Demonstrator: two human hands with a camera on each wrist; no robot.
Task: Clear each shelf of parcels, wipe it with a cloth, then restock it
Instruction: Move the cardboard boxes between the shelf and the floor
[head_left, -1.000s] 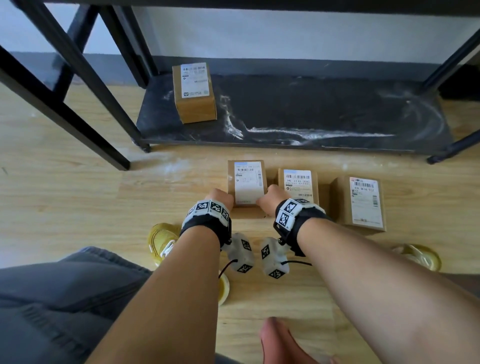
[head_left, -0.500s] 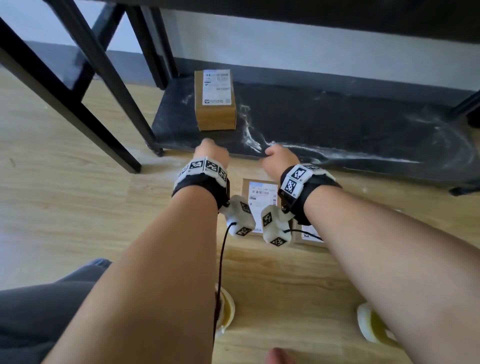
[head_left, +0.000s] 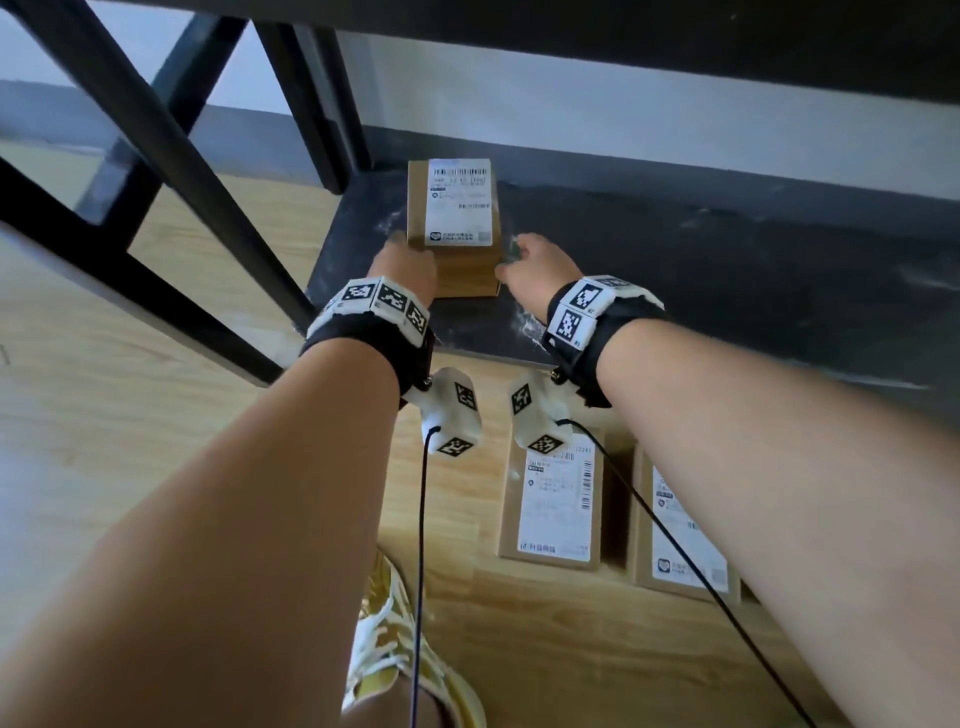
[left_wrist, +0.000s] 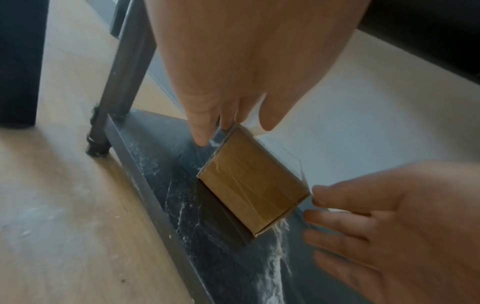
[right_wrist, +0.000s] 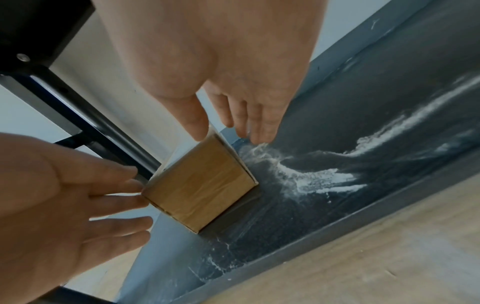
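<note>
Two hands flank one brown parcel (head_left: 454, 228) lying flat at the left end of the dusty black bottom shelf (head_left: 727, 280). Left hand (head_left: 408, 270) and right hand (head_left: 540, 265) reach its near corners, fingers straight, tips touching, not yet closed round it. Two more parcels (head_left: 558, 504) lie on the wooden floor (head_left: 130, 441) before the shelf.

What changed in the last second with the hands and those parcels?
Both hands let go of a parcel on the floor and reached forward to the parcel on the shelf; the left hand and right hand now flank it with open fingers, no firm hold yet. That parcel, the floor parcels and the dusty shelf stayed put.
</note>
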